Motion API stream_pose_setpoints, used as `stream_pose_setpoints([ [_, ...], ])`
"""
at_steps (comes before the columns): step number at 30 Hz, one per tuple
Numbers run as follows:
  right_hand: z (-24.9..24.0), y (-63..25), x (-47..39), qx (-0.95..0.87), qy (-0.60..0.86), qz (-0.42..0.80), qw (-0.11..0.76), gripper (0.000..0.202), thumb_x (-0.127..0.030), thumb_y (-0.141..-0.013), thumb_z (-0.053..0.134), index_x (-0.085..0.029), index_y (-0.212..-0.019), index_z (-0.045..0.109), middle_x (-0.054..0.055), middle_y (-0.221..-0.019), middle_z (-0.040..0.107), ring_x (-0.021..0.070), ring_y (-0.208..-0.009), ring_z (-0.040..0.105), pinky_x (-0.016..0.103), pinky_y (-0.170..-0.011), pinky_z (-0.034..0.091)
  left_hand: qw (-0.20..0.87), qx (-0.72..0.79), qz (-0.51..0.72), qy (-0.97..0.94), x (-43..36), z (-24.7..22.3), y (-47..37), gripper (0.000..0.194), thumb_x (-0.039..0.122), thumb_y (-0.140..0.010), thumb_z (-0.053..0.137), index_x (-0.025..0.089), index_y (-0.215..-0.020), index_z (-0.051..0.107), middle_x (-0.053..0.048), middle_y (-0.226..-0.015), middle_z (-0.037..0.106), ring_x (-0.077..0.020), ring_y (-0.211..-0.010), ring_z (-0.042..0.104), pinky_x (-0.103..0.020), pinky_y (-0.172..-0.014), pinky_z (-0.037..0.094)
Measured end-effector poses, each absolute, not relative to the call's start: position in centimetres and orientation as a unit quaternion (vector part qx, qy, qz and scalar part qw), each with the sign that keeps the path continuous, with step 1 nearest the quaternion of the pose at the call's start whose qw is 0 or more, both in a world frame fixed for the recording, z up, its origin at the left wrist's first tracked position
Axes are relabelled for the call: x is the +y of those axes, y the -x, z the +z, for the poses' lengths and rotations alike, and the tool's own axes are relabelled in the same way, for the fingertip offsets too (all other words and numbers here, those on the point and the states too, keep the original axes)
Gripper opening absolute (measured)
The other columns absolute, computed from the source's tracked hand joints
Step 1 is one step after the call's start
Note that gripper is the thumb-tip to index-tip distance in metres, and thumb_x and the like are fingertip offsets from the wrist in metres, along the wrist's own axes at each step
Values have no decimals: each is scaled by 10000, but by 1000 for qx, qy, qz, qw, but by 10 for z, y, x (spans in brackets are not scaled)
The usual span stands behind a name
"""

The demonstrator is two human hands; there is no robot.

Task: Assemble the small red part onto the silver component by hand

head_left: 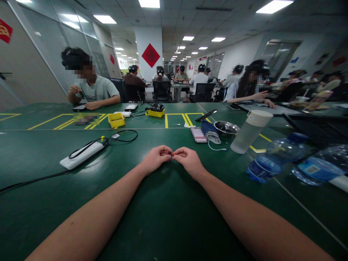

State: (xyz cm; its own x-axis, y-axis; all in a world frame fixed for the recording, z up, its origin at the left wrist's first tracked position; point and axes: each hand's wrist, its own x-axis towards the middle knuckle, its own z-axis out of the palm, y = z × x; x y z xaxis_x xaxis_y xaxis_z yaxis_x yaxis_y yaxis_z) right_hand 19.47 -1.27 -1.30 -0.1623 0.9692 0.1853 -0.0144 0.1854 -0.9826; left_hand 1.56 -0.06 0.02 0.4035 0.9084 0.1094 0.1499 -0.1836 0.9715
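Observation:
My left hand (156, 160) and my right hand (189, 162) meet low over the green table (174, 217), fingertips almost touching. Between them is a tiny red-orange piece (172, 154), with something dark at its left end. Thumb and fingers of each hand are pinched together on it. The piece is too small and too covered by the fingers for its kind to show. Both forearms reach in from the bottom corners of the view.
Left lies a white power strip (83, 156) with a black cable. Yellow boxes (116, 120), a steel bowl (227, 127), a frosted bottle (251, 132) and blue-labelled water bottles (276, 157) stand around. Across the table sits a person (94, 85); another person (248, 87) works at the right.

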Motion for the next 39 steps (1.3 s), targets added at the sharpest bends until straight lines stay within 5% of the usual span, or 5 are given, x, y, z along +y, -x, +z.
stream_pose_setpoints([
  [17, -16, -195, -10, -612, 398, 456, 509, 170, -232, -730, 664, -153, -879, 641, 56, -839, 715, 184, -771, 683, 309, -743, 527, 504, 394, 380, -668, -1, 2, -16, 216, 169, -749, 605, 147, -963, 627, -30, -828, 669, -127, -727, 614, -246, -700, 473],
  [25, -12, -194, -13, -611, 426, 428, 512, 172, -260, -701, 692, -155, -833, 658, 49, -816, 711, 188, -778, 685, 306, -727, 528, 460, 421, 366, -690, -3, 1, -15, 229, 274, -739, 663, 163, -934, 620, 49, -608, 540, -86, -514, 473, -194, -494, 326],
  [33, -15, -194, -12, -598, 404, 465, 514, 195, -245, -706, 697, -159, -874, 644, 51, -821, 717, 193, -766, 690, 324, -752, 530, 461, 423, 374, -685, -3, 0, -15, 337, 222, -773, 593, 160, -1101, 640, -30, -766, 681, -145, -675, 618, -248, -635, 454],
  [39, -17, -194, -11, -600, 412, 451, 516, 188, -224, -710, 692, -147, -873, 642, 65, -842, 716, 195, -785, 689, 312, -738, 526, 458, 406, 396, -685, 0, -4, -16, 264, 182, -722, 632, 147, -983, 651, -44, -842, 692, -141, -720, 631, -243, -673, 474],
])
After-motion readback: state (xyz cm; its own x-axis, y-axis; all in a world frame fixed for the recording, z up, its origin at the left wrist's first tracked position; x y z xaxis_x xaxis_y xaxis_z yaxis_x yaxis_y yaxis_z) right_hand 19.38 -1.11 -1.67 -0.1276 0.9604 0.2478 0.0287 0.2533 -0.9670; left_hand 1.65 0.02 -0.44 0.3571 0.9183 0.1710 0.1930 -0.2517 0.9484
